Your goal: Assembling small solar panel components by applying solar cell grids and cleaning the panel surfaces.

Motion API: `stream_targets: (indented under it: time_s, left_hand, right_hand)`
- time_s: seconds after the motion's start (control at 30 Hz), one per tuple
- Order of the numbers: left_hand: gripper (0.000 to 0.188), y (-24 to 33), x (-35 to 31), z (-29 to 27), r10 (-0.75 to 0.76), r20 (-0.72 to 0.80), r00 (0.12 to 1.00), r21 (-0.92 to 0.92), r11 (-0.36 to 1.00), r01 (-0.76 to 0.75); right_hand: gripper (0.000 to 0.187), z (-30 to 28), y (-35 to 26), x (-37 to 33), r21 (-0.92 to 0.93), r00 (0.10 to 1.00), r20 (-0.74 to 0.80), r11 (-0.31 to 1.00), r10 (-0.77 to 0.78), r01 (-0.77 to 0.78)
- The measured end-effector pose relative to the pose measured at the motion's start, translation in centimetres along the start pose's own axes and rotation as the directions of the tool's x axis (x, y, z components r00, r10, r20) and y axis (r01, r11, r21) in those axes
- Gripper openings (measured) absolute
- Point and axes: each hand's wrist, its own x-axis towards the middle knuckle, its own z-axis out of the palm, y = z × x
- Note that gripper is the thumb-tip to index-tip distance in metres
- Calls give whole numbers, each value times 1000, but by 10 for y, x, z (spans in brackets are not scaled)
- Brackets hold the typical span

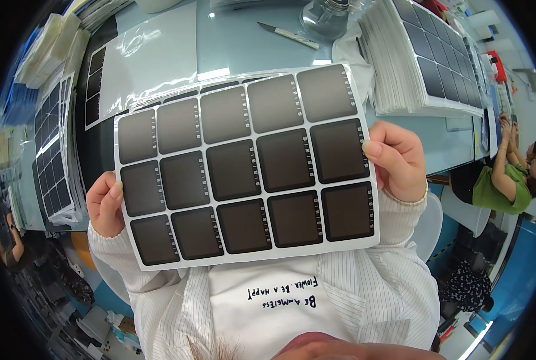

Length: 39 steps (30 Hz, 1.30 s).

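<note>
A white-backed sheet of dark rectangular stickers, set in three rows, is held up in front of my chest. Its left edge is pinched by my left hand, thumb on the front. My right hand grips the right edge, thumb on the printed face and the other fingers curled by the edge or behind it. The sheet tilts a little, its right end higher. Light glares off the upper row. Behind its top edge, part of another similar sheet shows on the table.
A tall stack of like sheets stands at the back right. Bagged sheets lie at the left. On the table are a craft knife, a glass jar and a pale blank sheet. A person in green sits far right.
</note>
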Motion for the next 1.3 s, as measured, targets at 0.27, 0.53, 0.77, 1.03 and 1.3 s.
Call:
stream_targets:
  time_s: [0.27,0.53,0.77,1.03,1.3]
  left_hand:
    - [18,-10,16,-4,-37,-5,999,-46,998,37]
    - [19,-2,13,4,-64,-74,995,-7,998,64]
    - [21,7,15,18,-93,-74,993,-18,996,92]
    - [20,10,16,17,-103,-84,991,63,992,108]
    - [20,15,18,16,-103,-34,994,54,993,105]
  right_hand:
    - [16,-3,3,14,55,1000,4,998,22,-22]
    - [16,-11,4,17,103,999,22,994,37,-40]
    - [16,-9,8,16,197,998,-53,980,-25,35]
    - [17,-6,6,16,220,997,-82,975,1,17]
    - [17,-10,-1,17,170,996,-78,984,-48,61]
